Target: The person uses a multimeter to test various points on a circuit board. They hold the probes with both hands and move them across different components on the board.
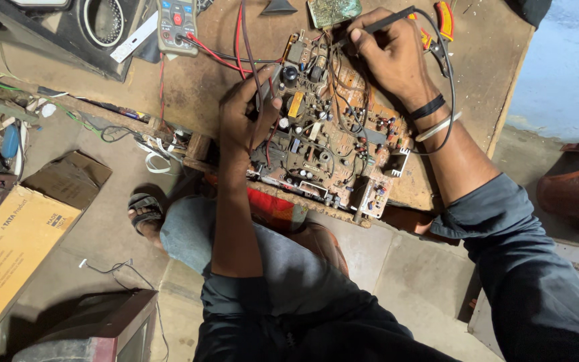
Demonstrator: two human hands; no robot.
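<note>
Your left hand [246,121] lies on a brown circuit board [333,134], its fingers curled around a grey probe [267,86] by the board's near-left edge. Your right hand [387,57] pinches a black probe [376,25], its tip touching the board's far edge just beyond your fingertips.

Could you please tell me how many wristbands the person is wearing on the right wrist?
2: a black wristband nearer the right hand, and a white wristband just behind it, toward the forearm. Others may be hidden.
</note>
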